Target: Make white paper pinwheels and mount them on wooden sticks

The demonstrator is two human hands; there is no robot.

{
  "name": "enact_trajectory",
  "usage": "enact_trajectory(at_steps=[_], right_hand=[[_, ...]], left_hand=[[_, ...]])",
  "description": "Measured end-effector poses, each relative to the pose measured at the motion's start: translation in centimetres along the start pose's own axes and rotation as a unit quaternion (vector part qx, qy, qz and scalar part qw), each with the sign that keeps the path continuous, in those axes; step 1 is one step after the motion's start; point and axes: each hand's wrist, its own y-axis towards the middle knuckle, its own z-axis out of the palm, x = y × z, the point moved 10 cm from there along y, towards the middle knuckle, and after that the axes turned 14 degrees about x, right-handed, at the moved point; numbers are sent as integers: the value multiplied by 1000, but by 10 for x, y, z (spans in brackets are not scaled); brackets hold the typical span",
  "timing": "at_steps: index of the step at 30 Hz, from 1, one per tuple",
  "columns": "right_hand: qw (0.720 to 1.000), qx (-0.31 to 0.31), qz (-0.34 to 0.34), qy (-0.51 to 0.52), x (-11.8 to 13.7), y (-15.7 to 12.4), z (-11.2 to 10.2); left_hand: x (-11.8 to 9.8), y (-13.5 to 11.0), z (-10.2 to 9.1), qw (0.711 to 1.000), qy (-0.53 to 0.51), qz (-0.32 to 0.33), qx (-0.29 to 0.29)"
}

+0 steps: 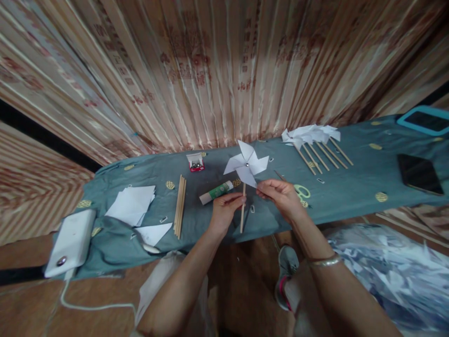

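Note:
A white paper pinwheel with a silver pin at its centre stands out in front of me on a wooden stick. My left hand pinches that stick below the blades. At the lower right blade, my right hand has its thumb and forefinger closed on or against the paper's tip. Just beyond my left hand lies a green and white glue stick. Yellow-green scissors rest beside my right hand, partly hidden by it.
Loose sticks, paper squares and a small box of pins lie on the left. Several finished pinwheels lie at the back right, a phone further right. A white power bank sits at the left edge; a bag of paper stands below.

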Motion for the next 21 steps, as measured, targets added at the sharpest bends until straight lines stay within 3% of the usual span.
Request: enact_trajectory(at_steps=[7, 10, 13, 18, 21], right_hand=[[999, 39, 10, -28, 3, -2, 16], [998, 41, 1, -44, 8, -3, 14], [999, 4, -15, -42, 13, -6, -4], [992, -112, -58, 3, 16, -9, -47], [985, -150, -89, 2, 20, -8, -60]], left_hand=[[1, 1, 3, 1000, 1, 0, 4], [1, 2, 2, 1000, 3, 0, 4], [1, 1, 1, 1000, 3, -3, 2], [3, -1, 3, 1000, 3, -13, 16], [4, -2, 8, 999, -5, -20, 36]])
